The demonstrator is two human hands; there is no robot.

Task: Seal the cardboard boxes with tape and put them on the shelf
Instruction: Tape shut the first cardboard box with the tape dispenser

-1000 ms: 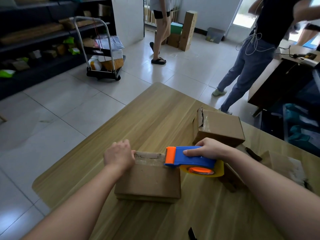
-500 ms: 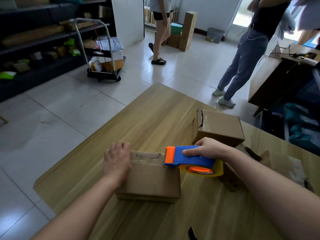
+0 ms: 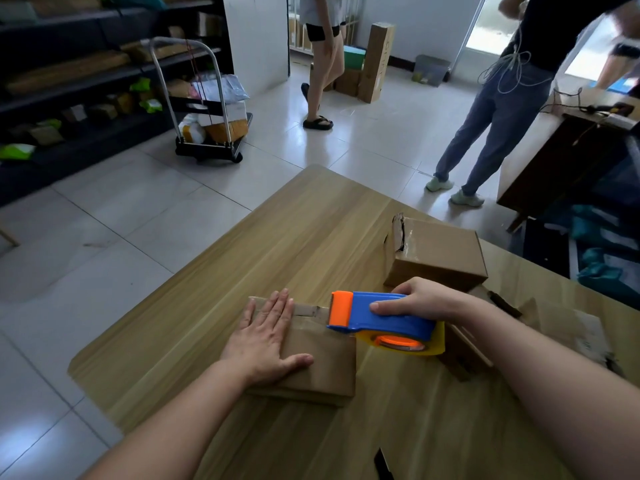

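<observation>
A flat cardboard box (image 3: 322, 365) lies on the wooden table (image 3: 304, 237). My left hand (image 3: 266, 337) presses flat on its top, fingers spread over the far left edge. My right hand (image 3: 426, 299) grips a blue and orange tape dispenser (image 3: 377, 318) whose orange front end rests on the box's far right edge, with a strip of clear tape running left to my fingers. A taller cardboard box (image 3: 436, 258) with a torn corner stands behind the dispenser. Dark shelves (image 3: 69, 81) with parcels line the left wall.
More cardboard pieces (image 3: 568, 327) lie at the table's right. A hand cart (image 3: 207, 109) loaded with parcels stands by the shelves. Two people (image 3: 498, 112) stand on the tiled floor beyond the table. A dark desk (image 3: 568, 157) is at the right.
My left hand has gone from a closed fist at the box's far corner to a flat open palm pressing on the box top. The dispenser has barely moved.
</observation>
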